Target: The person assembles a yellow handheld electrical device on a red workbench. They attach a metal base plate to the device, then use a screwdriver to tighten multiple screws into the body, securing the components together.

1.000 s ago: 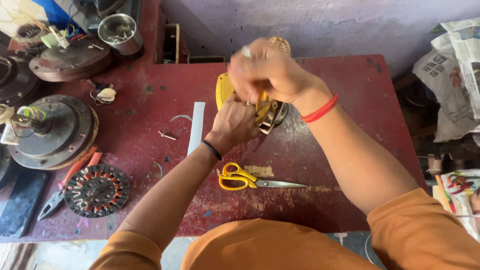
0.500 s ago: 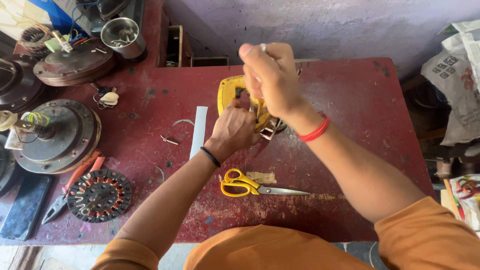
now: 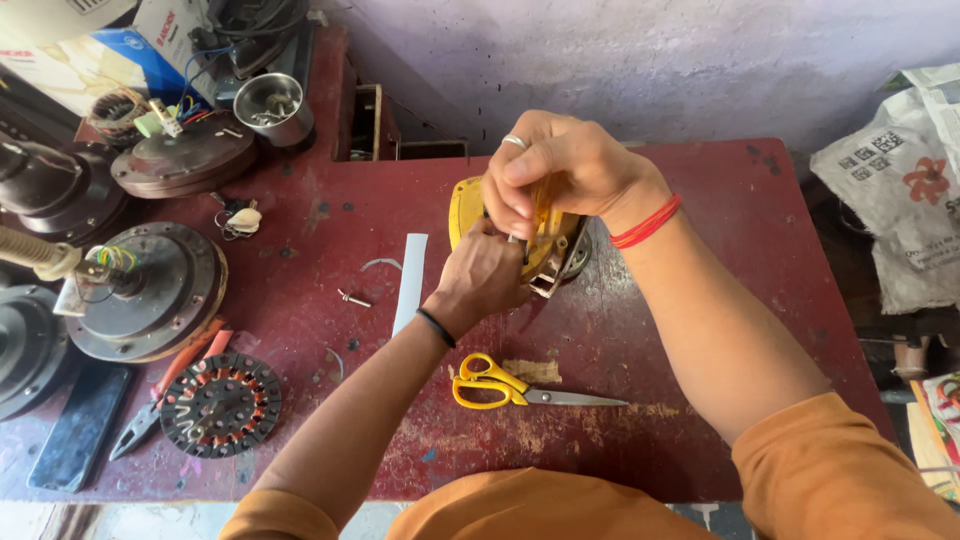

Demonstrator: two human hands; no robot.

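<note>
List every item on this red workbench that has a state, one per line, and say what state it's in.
Yellow-cased appliance: steadied by the left hand, worked on by the right hand pinching a thin amber-handled tool.
Yellow-handled scissors: lying flat, blades closed.
Orange-handled pliers: lying unused, jaws closed.
Round copper-wound stator: removed, lying flat.
Grey round motor housing: opened, wires exposed.
Black phone: lying flat, screen dark.

Head view, steeply down, near table (image 3: pixel 700 330)
</note>
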